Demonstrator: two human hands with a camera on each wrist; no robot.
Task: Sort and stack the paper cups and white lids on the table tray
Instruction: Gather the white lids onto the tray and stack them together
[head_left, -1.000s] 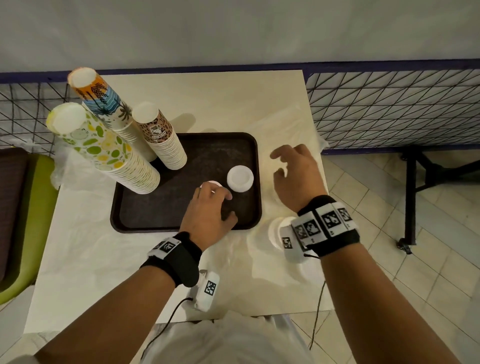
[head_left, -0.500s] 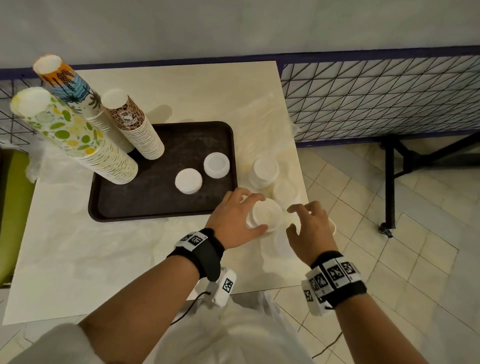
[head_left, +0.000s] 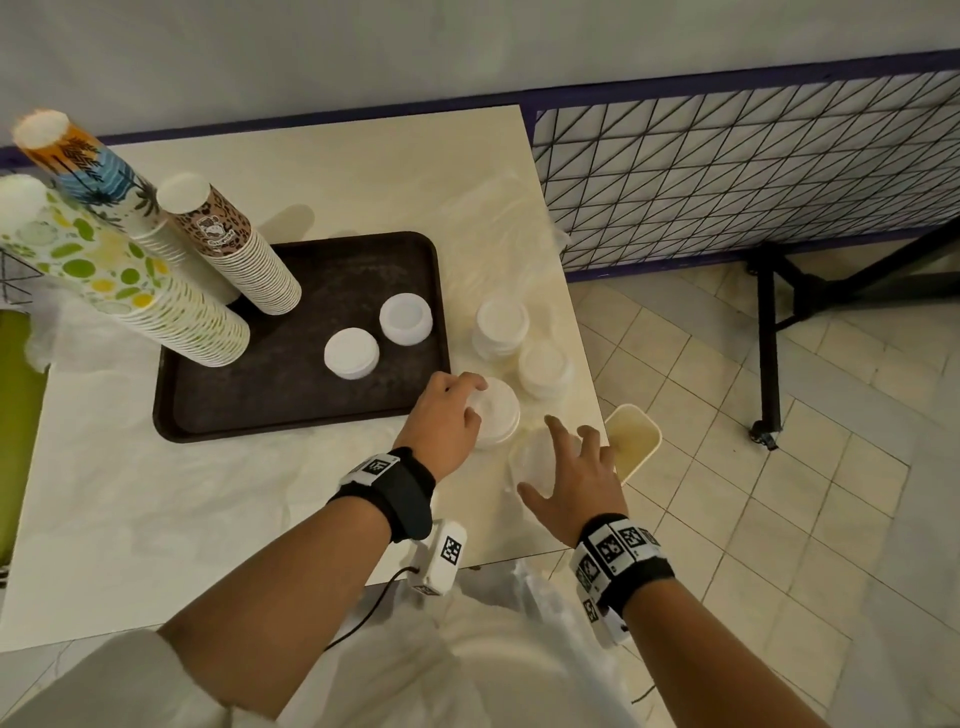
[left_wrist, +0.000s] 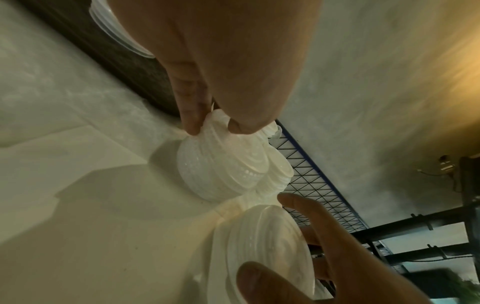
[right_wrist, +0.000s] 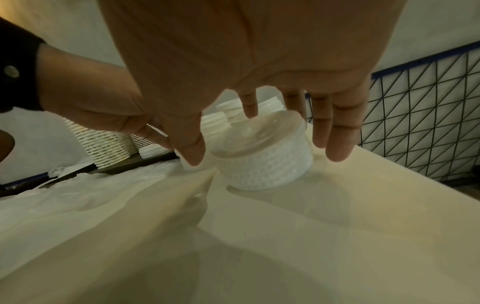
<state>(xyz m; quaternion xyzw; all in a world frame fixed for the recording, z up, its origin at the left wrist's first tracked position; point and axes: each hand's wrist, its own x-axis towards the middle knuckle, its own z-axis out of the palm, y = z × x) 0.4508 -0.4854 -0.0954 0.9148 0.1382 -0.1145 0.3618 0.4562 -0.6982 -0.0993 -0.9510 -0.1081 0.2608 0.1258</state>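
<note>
A dark brown tray (head_left: 291, 410) holds three tall paper cup stacks: green-lemon (head_left: 119, 280), orange-blue (head_left: 88, 171) and brown (head_left: 234, 249). Two white lid stacks (head_left: 351, 353) (head_left: 405, 318) sit on it too. Several more lid stacks stand on the table right of the tray, two at the back (head_left: 502, 325) (head_left: 545, 370). My left hand (head_left: 470, 397) pinches the top of one lid stack (left_wrist: 221, 164) between thumb and fingers (left_wrist: 192, 115). My right hand (head_left: 556, 457) is spread over the nearest lid stack (right_wrist: 265, 160), its fingers (right_wrist: 335, 131) straight around it.
Crumpled clear plastic (head_left: 498, 228) lies on the cream table (head_left: 156, 519) behind the lids. The table's right edge runs close to the lid stacks, with a cream seat (head_left: 634, 436) below it. A wire fence (head_left: 727, 171) stands to the right and a green seat (head_left: 15, 415) to the left.
My left hand left the tray, where a second lid stack now sits, and took hold of a lid stack beside it. My right hand came back toward me over the nearest stack.
</note>
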